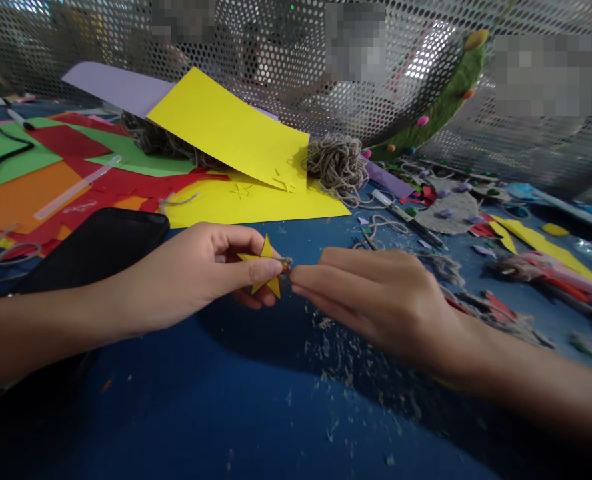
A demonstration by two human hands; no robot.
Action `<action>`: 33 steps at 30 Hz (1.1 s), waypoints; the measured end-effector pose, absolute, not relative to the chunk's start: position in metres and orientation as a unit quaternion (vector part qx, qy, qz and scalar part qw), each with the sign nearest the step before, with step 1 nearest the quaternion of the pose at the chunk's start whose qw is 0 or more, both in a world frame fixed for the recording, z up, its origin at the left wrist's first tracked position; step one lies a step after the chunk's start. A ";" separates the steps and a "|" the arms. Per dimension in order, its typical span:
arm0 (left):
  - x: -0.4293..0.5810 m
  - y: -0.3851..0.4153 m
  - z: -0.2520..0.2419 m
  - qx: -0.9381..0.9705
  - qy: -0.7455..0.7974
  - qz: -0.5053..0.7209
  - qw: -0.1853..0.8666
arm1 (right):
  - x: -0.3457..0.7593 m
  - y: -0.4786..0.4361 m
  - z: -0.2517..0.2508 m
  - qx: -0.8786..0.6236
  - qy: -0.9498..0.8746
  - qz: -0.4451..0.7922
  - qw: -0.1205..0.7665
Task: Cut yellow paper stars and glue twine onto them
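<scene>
Between the thumb and fingers of my left hand [196, 273] is a small yellow star [266, 247], its points sticking out around the thumb. A tiny grey and reddish piece [286, 263] shows at the star's right side, too small to name. My right hand [386, 293] comes in from the right with its fingers pressed together, fingertips right at that piece. Whatever the right fingertips pinch, if anything, is hidden. Both hands are above the blue table [186, 400].
A black phone-like slab [101, 243] lies beyond my left forearm. Behind are yellow card [226, 130], lilac card [121, 90] and a grey yarn bundle [337, 163]. Scraps, a pen [411, 220] and a pink-red tool [561, 280] crowd the right. A perforated screen [286, 40] stands behind.
</scene>
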State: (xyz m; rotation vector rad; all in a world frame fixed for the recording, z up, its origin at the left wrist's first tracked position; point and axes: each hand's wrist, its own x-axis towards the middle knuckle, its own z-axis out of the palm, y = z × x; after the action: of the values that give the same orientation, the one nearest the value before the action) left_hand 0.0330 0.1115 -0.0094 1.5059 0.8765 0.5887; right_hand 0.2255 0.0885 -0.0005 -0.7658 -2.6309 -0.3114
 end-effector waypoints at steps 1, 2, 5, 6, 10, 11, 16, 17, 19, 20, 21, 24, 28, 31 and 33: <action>0.033 0.112 -0.010 0.650 0.385 0.254 0.604 | 0.225 0.087 0.001 -0.263 -0.939 -0.137 0.177; 0.033 0.112 -0.010 0.649 0.389 0.251 0.603 | 0.223 0.086 0.002 -0.252 -0.940 -0.158 0.165; 0.033 0.113 -0.011 0.651 0.391 0.235 0.607 | 0.219 0.081 0.005 -0.228 -0.941 -0.203 0.146; 0.033 0.113 -0.011 0.653 0.390 0.227 0.608 | 0.217 0.079 0.006 -0.217 -0.941 -0.211 0.149; 0.033 0.110 -0.012 0.680 0.392 0.184 0.593 | 0.216 0.073 0.009 -0.193 -0.943 -0.201 0.181; 0.033 0.108 -0.012 0.689 0.392 0.171 0.585 | 0.216 0.073 0.009 -0.197 -0.943 -0.189 0.188; 0.032 0.105 -0.011 0.741 0.349 0.140 0.557 | 0.220 0.076 0.008 -0.253 -0.943 -0.112 0.185; 0.032 0.105 -0.010 0.747 0.339 0.143 0.554 | 0.221 0.078 0.007 -0.263 -0.941 -0.103 0.189; 0.032 0.104 -0.010 0.750 0.326 0.150 0.555 | 0.222 0.080 0.005 -0.281 -0.936 -0.075 0.199; 0.032 0.104 -0.010 0.748 0.323 0.153 0.560 | 0.223 0.081 0.004 -0.288 -0.935 -0.053 0.202; 0.032 0.104 -0.009 0.744 0.322 0.157 0.565 | 0.223 0.082 0.003 -0.293 -0.933 -0.030 0.205; 0.032 0.105 -0.008 0.725 0.328 0.172 0.580 | 0.223 0.085 0.002 -0.300 -0.931 0.014 0.210; 0.032 0.107 -0.009 0.714 0.348 0.193 0.576 | 0.223 0.088 0.000 -0.294 -0.931 0.026 0.216; 0.032 0.108 -0.009 0.712 0.360 0.213 0.564 | 0.225 0.089 -0.002 -0.291 -0.931 0.016 0.219; 0.032 0.108 -0.009 0.709 0.370 0.227 0.557 | 0.225 0.088 -0.003 -0.288 -0.933 -0.017 0.214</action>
State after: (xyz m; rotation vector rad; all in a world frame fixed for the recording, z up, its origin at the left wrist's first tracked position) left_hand 0.0316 0.1082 -0.0093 1.6727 0.8723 0.5363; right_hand 0.2255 0.0881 -0.0028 -0.8002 -2.5890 -0.0462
